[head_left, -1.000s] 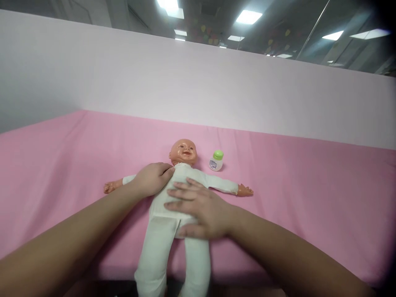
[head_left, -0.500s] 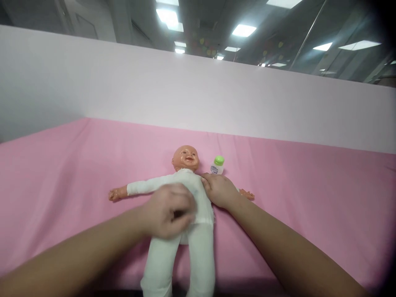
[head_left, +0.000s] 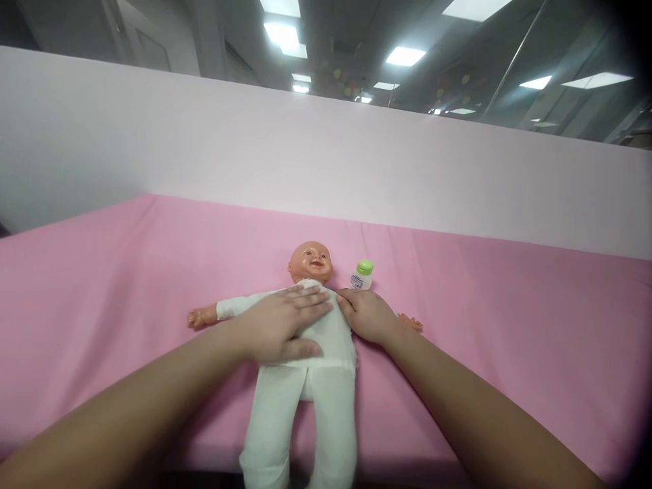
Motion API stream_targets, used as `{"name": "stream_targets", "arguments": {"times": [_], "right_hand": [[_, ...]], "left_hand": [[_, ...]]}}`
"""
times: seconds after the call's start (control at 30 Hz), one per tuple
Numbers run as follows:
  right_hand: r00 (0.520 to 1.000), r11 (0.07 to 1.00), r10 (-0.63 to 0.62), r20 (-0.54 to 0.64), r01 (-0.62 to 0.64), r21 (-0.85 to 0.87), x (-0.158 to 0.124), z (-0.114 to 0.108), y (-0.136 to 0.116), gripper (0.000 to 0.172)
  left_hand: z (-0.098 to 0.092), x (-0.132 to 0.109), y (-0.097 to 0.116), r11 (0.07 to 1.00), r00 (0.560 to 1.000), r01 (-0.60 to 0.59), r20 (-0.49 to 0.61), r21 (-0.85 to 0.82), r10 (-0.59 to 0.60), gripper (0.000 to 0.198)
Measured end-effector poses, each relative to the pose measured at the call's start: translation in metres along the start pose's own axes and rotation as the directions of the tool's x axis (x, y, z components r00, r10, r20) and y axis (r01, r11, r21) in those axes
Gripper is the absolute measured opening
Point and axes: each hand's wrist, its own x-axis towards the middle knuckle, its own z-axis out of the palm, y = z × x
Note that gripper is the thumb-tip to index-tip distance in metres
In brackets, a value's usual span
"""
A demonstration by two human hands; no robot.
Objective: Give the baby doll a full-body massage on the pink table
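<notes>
A baby doll in a white suit lies on its back on the pink sheet, head away from me and arms spread. My left hand lies flat on the doll's chest with its fingers stretched out. My right hand rests on the doll's right-side shoulder and upper arm, fingers curled down over the sleeve. The doll's bare hand sticks out beyond my right wrist.
A small white bottle with a green cap stands on the sheet just right of the doll's head. A pale wall panel rises behind the bed. The bed's near edge runs under the doll's legs.
My left hand went from the doll's shoulder down to its belly, then up flat onto the chest. My right hand left the belly and went to the doll's other shoulder.
</notes>
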Motion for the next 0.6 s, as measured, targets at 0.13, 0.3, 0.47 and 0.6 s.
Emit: {"name": "stream_targets", "arguments": {"times": [0.13, 0.3, 0.47, 0.6], "right_hand": [[0.991, 0.995, -0.076, -0.106, 0.082, 0.055, -0.004, -0.003, -0.005, 0.041], [0.836, 0.832, -0.535, -0.122, 0.546, 0.100, -0.037, -0.005, -0.039, 0.049], [0.601, 0.607, -0.795, 0.087, 0.786, 0.116, -0.067, 0.002, -0.072, 0.068], [0.742, 0.756, -0.654, 0.148, 0.649, 0.083, -0.049, 0.002, -0.057, 0.074]], "left_hand": [[-0.009, -0.004, -0.014, 0.942, 0.933, 0.334, -0.154, 0.035, -0.325, 0.045], [-0.008, -0.003, -0.032, 0.839, 0.822, 0.539, -0.170, -0.076, -0.544, 0.044], [0.000, -0.001, -0.039, 0.833, 0.822, 0.537, -0.139, -0.136, -0.552, 0.047], [0.000, -0.001, -0.040, 0.831, 0.829, 0.545, -0.083, -0.110, -0.554, 0.052]]}}
